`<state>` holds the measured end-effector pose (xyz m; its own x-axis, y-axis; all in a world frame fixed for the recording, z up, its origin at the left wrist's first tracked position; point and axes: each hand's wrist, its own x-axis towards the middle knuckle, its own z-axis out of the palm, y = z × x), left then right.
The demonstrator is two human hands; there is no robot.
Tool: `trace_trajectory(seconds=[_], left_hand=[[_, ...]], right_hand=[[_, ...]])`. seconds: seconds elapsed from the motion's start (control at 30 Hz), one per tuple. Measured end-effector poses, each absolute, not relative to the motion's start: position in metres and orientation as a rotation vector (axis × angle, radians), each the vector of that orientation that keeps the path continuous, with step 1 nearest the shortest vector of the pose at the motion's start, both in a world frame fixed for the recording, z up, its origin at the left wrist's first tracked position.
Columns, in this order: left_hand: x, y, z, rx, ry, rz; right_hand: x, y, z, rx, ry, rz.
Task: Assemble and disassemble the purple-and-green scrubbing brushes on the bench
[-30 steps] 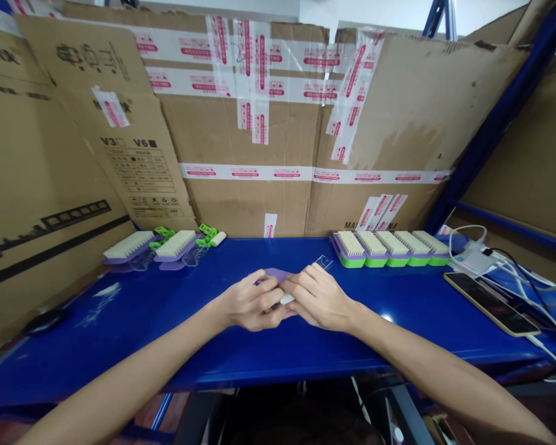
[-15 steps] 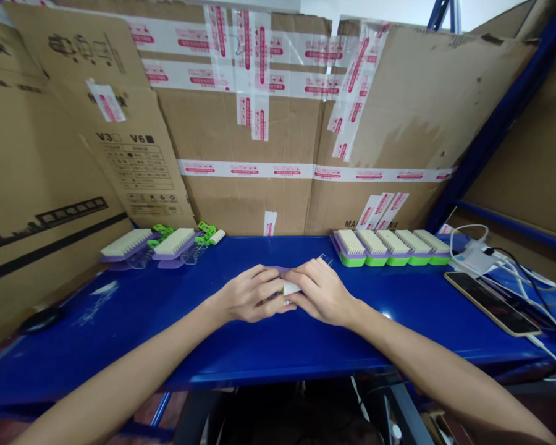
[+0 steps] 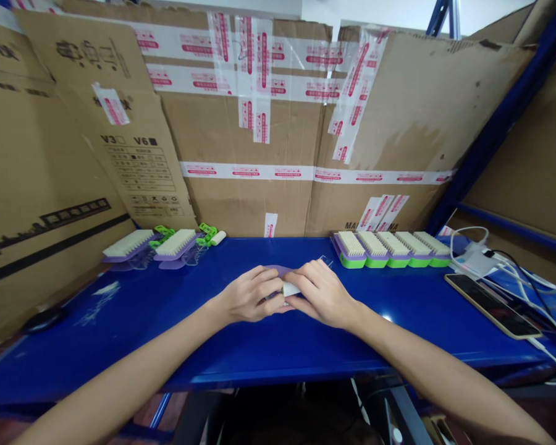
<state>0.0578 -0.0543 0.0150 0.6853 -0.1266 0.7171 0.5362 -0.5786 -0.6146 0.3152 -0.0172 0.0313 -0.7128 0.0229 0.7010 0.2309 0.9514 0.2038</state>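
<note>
Over the middle of the blue table, my left hand [image 3: 252, 294] and my right hand [image 3: 322, 292] meet, both with fingers wrapped round one small assembly. Its white cylinder [image 3: 291, 288] shows between my fingers, and a purple plate [image 3: 278, 269] peeks out behind them. A clear plastic edge [image 3: 327, 261] sticks out beyond my right fingers. Most of the assembly is hidden by my hands. At the back right stands a row of several scrubbing brushes [image 3: 351, 247] with cream bristles, purple rims and green bases.
Back left lie two bristled purple brush heads [image 3: 176, 243] with clear plastic parts, green pieces [image 3: 207, 233] and a white roller [image 3: 218, 238]. A phone [image 3: 491, 306] with cables and a white adapter [image 3: 475, 259] lie at right. Cardboard [image 3: 250, 204] walls the blue table [image 3: 278, 352].
The view has shifted very slightly. Both hands keep their grip on the assembly in almost the same place, with only small finger movement around the white cylinder.
</note>
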Motion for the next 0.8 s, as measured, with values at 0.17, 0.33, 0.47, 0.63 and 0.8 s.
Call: trace_trajectory(seconds=[0.17, 0.33, 0.47, 0.63, 0.8], left_hand=[[0.0557, -0.0514, 0.0095, -2.073, -0.308, -0.934], [0.0536, -0.0505, 0.0052, -2.139, -0.337, -0.878], [0.0556, -0.0517, 0.0071, -2.104, -0.325, -0.857], [0.058, -0.0524, 0.0082, -2.094, -0.343, -0.848], [0.0574, -0.0522, 0.0075, -2.094, -0.315, -0.861]], right_hand=[[0.3149, -0.0192, 0.0328, -0.181, -2.34, -0.415], [0.3135, -0.0212, 0.0353, -0.136, -2.318, -0.432], [0.3125, -0.0204, 0.0349, -0.14, -2.33, -0.417], [0.3125, -0.0187, 0.0325, -0.162, -2.321, -0.38], [0.3122, -0.0189, 0.0318, -0.168, -2.325, -0.362]])
